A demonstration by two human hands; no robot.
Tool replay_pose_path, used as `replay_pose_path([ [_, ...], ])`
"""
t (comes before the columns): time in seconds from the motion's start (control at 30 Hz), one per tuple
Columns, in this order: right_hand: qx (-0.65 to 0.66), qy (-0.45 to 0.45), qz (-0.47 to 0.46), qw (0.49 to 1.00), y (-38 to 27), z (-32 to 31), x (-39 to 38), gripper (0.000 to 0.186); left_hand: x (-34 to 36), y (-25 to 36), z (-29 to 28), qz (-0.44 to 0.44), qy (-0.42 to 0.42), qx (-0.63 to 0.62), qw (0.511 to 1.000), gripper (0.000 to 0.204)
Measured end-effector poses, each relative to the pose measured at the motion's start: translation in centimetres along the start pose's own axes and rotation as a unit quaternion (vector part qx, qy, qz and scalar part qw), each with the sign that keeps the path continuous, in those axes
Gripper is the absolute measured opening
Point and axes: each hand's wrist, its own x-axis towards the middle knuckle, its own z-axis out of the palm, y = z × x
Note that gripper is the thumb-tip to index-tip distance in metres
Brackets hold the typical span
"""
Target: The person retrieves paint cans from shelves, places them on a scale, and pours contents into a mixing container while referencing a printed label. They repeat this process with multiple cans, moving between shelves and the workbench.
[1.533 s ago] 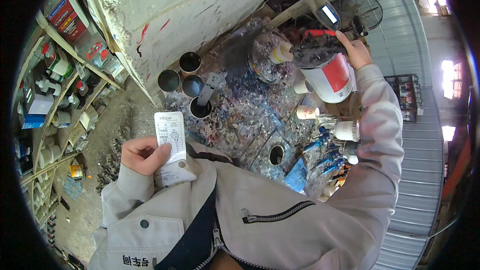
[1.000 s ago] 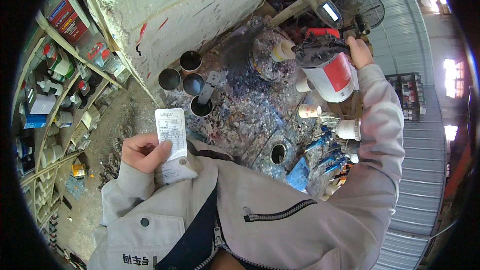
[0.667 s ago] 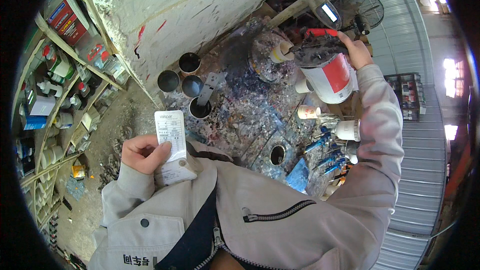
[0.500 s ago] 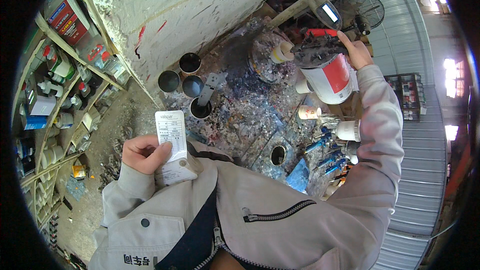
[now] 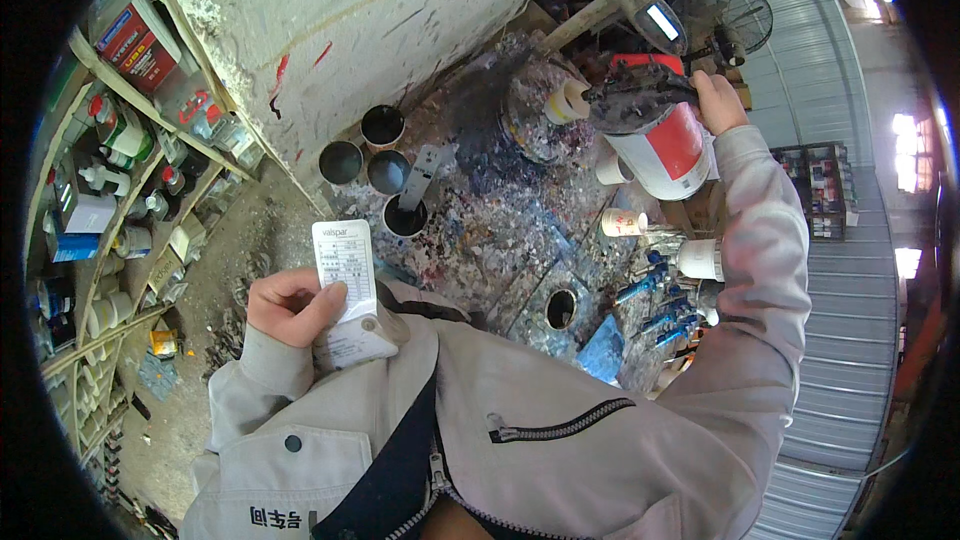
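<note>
My right hand (image 5: 720, 108) is closed on the black, paint-caked pouring lid of a red-and-white paint can (image 5: 672, 152). The can is tilted to the left, with its spout close to the mouth of a pale cup (image 5: 566, 100). This cup leans on the paint-crusted round plate of a scale (image 5: 522, 140); whether paint is flowing I cannot make out. Near my chest, my left hand (image 5: 292, 308) pinches a white printed slip (image 5: 345, 258) between thumb and fingers. The slip bends over a second sheet below.
Several dark-filled cups (image 5: 388, 172) stand by the wall, a flat strip (image 5: 425, 178) leaning in one. The scale's lit display (image 5: 662, 22) rises behind the can. Blue-handled brushes (image 5: 640, 290) and a white pot (image 5: 700, 260) lie at right. Shelves of bottles (image 5: 120, 130) line the left.
The finger of my right hand has drawn back slightly along the black lid, and the can's base sits a touch higher. My left hand and the slip hold still.
</note>
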Motion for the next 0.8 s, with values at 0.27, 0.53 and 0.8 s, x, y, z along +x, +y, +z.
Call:
replay_pose_path([
  [0.27, -0.075, 0.0, -0.005, 0.997, -0.6, -0.1, 0.2, 0.07, 0.0, -0.6, -0.1, 0.016, 0.014, -0.005, 1.0, 0.012],
  [0.53, 0.001, 0.034, 0.033, 0.999, -2.9, -0.2, -1.3, 0.08, 0.0, -0.5, 0.2, 0.005, 0.018, -0.016, 1.0, 0.012],
  [0.8, 0.006, -0.006, 0.062, 0.998, -1.8, -0.3, -1.3, 0.073, 0.2, -0.3, 0.1, -0.002, 0.005, -0.016, 1.0, 0.015],
])
